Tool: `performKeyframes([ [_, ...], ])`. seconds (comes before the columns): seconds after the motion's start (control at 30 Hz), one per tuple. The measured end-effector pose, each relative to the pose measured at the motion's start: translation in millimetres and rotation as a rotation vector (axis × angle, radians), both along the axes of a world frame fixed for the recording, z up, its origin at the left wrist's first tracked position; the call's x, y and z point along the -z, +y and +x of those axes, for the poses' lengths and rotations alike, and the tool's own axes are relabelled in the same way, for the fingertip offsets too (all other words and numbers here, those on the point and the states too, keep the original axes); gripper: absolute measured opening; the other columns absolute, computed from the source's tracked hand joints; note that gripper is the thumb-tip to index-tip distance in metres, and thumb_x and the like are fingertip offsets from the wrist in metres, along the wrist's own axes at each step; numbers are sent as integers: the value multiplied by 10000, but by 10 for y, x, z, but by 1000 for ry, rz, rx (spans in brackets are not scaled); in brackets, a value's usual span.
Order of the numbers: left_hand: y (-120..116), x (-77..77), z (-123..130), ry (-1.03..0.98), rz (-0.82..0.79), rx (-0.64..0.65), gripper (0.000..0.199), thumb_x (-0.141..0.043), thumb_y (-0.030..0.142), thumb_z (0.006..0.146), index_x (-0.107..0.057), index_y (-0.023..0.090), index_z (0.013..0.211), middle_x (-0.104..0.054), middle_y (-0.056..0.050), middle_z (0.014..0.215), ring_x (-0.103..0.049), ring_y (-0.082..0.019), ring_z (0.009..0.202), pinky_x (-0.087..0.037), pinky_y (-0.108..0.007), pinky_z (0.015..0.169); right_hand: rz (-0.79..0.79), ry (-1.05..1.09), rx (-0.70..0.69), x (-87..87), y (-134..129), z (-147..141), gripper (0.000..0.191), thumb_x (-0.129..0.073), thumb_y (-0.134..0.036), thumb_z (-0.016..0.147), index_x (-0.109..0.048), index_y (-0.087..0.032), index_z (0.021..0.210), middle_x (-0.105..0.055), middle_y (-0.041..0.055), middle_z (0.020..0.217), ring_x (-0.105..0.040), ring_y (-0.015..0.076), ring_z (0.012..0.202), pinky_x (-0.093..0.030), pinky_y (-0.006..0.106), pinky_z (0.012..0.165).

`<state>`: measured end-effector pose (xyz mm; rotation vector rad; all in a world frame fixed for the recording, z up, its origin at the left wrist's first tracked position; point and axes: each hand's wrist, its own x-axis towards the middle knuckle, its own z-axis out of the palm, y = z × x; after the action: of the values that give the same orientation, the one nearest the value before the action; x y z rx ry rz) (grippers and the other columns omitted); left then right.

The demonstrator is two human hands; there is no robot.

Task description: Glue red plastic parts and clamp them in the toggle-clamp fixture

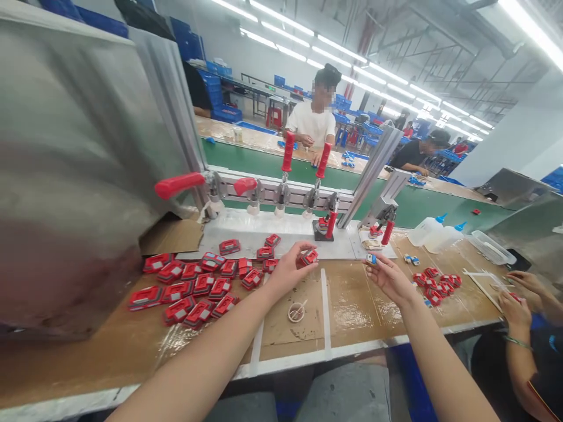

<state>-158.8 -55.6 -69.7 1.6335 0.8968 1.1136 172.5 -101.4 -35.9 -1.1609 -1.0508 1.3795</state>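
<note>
My left hand is closed round a red and grey part above the bench, just in front of the metal base plate. Off to the right, my right hand pinches a small blue and white piece between thumb and fingers. Many red and grey parts lie in a loose group to the left of my left hand. Below my hands, a small round cup with a thin stick in it rests on a cardboard sheet.
Toggle clamps with red handles stand on a metal rail behind my hands. More red parts and two bottles are at the right. A co-worker's hands are at the far right; a person stands across the green belt.
</note>
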Motion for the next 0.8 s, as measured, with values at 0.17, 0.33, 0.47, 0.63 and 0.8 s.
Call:
performKeyframes([
  [0.17,-34,-31,-11,-61,-17,15,484,-773,394,834,-577,219,1241,-671,-87,1267,-704,-202,965,-558,-357,928,-180,504,-182,-3,76,-838,320,-805,-304,863,-684,-189,1136,-638,33,940,-478,53,599,-453,132,488],
  [0.33,-28,-43,-19,-192,-40,10,475,-784,425,841,-611,220,1233,-677,-107,1313,-645,-245,1215,-492,-369,1058,-194,561,-279,13,242,-1297,301,-773,-459,902,-619,-227,1017,-424,-72,674,-269,47,468,-296,111,387],
  [0.47,7,-16,-10,-329,-177,63,552,-815,487,806,-634,193,1237,-718,-103,1180,-688,-205,948,-540,-306,806,-124,540,-266,-43,310,-1415,420,-703,-614,905,-611,-211,977,-306,-85,653,-190,61,470,-240,130,377],
  [0.63,38,2,7,-450,-262,125,629,-842,547,746,-685,150,1208,-728,-103,1086,-586,-129,683,-471,-260,594,137,143,-141,-94,280,-1410,373,-676,-542,933,-649,-243,1155,-446,-38,774,-324,84,538,-296,186,441],
  [0.8,0,-43,-16,-454,-286,178,678,-856,519,737,-663,189,1296,-726,-98,1133,-625,-155,741,-509,-279,651,610,-491,-36,-66,276,-1372,398,-536,-583,996,-719,-249,1110,-635,83,1108,-604,240,1028,-519,388,916],
])
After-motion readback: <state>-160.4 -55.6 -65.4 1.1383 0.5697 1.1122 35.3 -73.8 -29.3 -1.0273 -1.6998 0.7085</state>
